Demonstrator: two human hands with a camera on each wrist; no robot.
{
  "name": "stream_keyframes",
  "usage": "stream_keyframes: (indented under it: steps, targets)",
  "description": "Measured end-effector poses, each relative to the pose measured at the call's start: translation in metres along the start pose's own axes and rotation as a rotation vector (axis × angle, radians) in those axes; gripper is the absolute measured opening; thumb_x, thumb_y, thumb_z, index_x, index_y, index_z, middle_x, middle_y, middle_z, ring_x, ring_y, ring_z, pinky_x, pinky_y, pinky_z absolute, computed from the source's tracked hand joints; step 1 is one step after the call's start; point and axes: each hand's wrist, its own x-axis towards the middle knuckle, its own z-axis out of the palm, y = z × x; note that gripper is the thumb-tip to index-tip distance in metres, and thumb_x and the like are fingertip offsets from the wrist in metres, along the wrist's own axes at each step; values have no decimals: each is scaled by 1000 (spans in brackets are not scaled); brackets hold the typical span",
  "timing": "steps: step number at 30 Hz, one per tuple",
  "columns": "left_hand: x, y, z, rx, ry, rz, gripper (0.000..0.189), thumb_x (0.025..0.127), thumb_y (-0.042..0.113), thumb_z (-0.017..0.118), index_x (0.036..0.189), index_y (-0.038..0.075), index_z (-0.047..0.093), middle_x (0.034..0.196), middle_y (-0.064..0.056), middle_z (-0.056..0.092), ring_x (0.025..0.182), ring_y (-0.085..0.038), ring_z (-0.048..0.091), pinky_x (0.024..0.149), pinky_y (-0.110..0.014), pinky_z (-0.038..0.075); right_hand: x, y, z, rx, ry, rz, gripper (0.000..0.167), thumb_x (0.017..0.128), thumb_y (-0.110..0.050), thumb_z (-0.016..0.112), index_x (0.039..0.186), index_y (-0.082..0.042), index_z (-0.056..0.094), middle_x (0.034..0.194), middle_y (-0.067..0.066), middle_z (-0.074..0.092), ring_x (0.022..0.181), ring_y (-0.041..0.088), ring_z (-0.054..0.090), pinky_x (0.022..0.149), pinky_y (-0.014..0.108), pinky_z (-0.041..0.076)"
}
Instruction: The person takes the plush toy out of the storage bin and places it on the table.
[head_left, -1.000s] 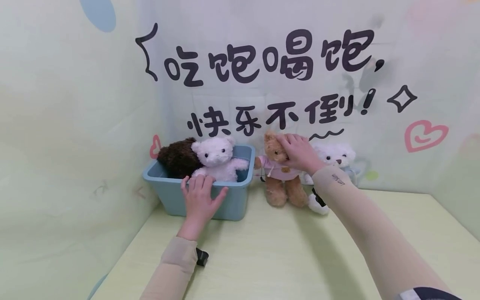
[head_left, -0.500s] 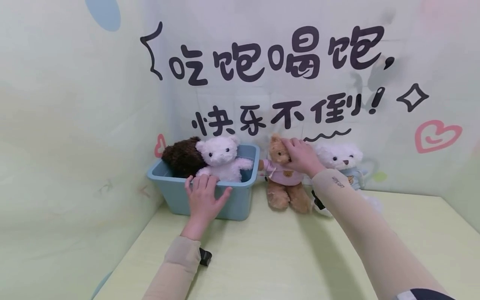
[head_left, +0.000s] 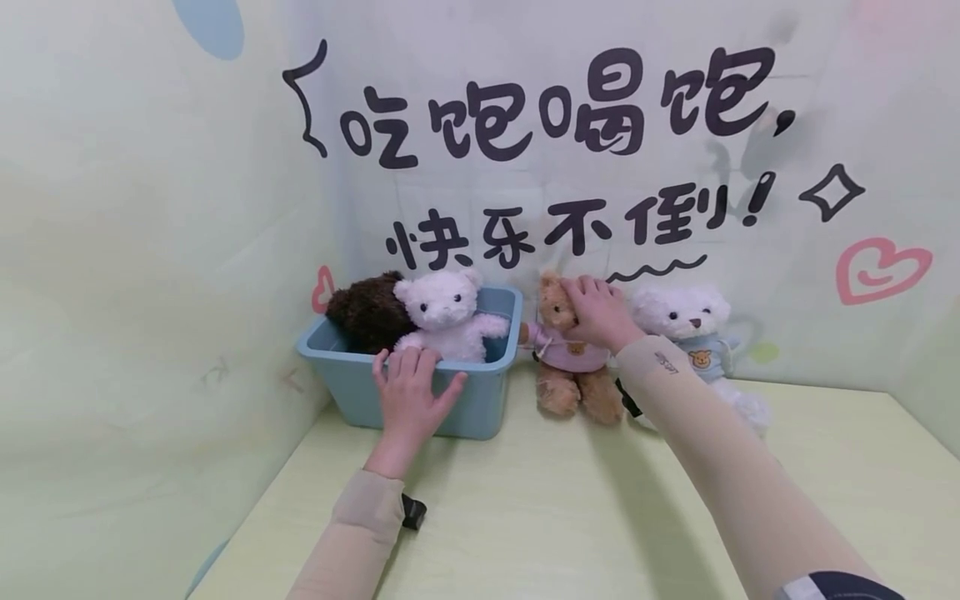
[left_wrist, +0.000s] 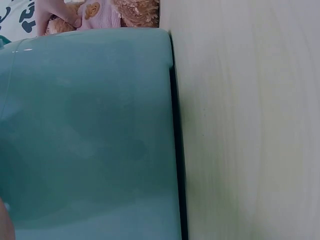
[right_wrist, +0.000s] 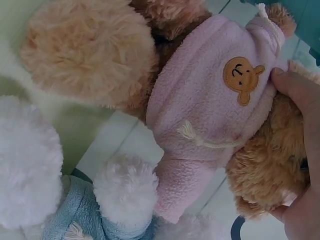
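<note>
Beneath right hand (head_left: 600, 315), tan bear (head_left: 573, 358), head gripped, left hand (head_left: 412, 398) curled over blue bin (head_left: 476, 404)

On the wall (head_left: 480, 42) facing me, I read the thick black top line (head_left: 566, 111), "吃饱喝饱,", and under it the smaller second line (head_left: 577, 229), "快乐不倒!". On my right sleeve (head_left: 712, 425), near the cuff, the tiny dark lettering (head_left: 666, 362) looked like "Let's Slim", though I couldn't be certain. My left wrist view caught only cut-off, sideways black strokes (left_wrist: 27, 25) that I couldn't read.
</note>
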Motion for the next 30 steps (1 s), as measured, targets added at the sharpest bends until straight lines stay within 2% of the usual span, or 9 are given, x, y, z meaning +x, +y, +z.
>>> stream_keyframes:
  steps: [6, 12, 18, 22, 27, 30]
  targets:
    - [1, 0, -2, 7, -8, -6, 58, 94, 64, 37, 93, 8, 54, 91, -10, 50, 93, -34, 46, 101, -58, 20, 1, -1, 0, -19, 0, 5, 90, 74, -37, 80, 146, -13, 32, 132, 19, 43, 123, 40, 40, 99, 58, 31]
    - [0, 1, -3, 9, -6, -7, 59, 94, 64, 36, 93, 8, 54, 91, -10, 50, 93, -33, 46, 100, -59, 21, -1, -1, 4, -45, 33, -12, 80, 78, -35, 77, 143, -11, 36, 134, 20, 42, 126, 42, 38, 102, 58, 28]
    - [1, 5, -3, 5, -4, -1, 57, 94, 64, 38, 93, 9, 54, 91, -9, 50, 93, -33, 46, 101, -58, 20, -3, 4, 3, -40, 33, 0, 81, 79, -34, 76, 145, -11, 35, 137, 21, 40, 128, 42, 36, 103, 58, 27]
    - [0, 8, -2, 0, 6, -4, 59, 94, 65, 37, 93, 8, 54, 92, -10, 50, 93, -34, 46, 100, -59, 20, -3, 7, -5, 18, -11, 33, 79, 80, -36, 76, 145, -12, 36, 140, 21, 39, 129, 41, 37, 103, 59, 28]
    - [-2, 10, -3, -2, 19, -5, 60, 94, 66, 37, 93, 8, 54, 92, -11, 50, 93, -36, 46, 99, -60, 20, -4, 11, -23, 114, -45, 86, 83, 81, -48, 74, 145, -8, 39, 139, 23, 43, 124, 40, 44, 100, 60, 33]
    - [-4, 10, -5, -1, 28, -6, 61, 93, 66, 38, 93, 8, 54, 92, -11, 50, 93, -36, 47, 99, -60, 20, -7, 17, -39, 132, -41, 115, 76, 86, -43, 69, 145, -6, 38, 140, 24, 42, 120, 42, 48, 96, 60, 37]
